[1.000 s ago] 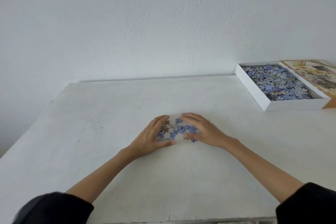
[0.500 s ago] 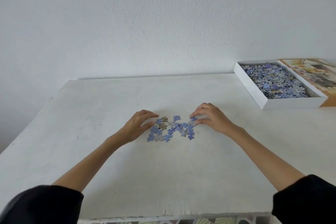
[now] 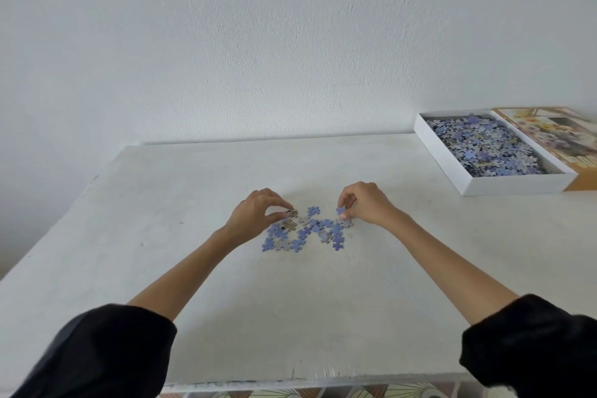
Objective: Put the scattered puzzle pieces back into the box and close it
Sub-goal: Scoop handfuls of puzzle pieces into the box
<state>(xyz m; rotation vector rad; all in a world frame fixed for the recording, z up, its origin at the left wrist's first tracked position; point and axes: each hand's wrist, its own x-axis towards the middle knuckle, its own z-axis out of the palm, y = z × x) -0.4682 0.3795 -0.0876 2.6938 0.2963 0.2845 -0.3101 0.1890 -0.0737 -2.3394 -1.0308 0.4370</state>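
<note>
A small cluster of scattered puzzle pieces (image 3: 307,231), mostly blue with a few grey and brown ones, lies on the white table (image 3: 193,191) at its middle. My left hand (image 3: 258,210) sits at the cluster's left edge, thumb and fingers pinched on a brown puzzle piece (image 3: 293,212). At the cluster's right edge my right hand (image 3: 365,202) pinches a blue puzzle piece (image 3: 340,211). The open white box (image 3: 517,186), holding a heap of pieces, stands at the far right. Its printed lid (image 3: 555,129) lies beside it, picture side up.
A white wall rises behind the table's far edge. The table's front edge runs across the bottom of the view, with a patterned floor below. My dark sleeves fill the lower corners.
My hands, pressed flat together over the pieces a second ago, have drawn apart and curled into pinches at the two sides of the cluster. The pieces are now uncovered.
</note>
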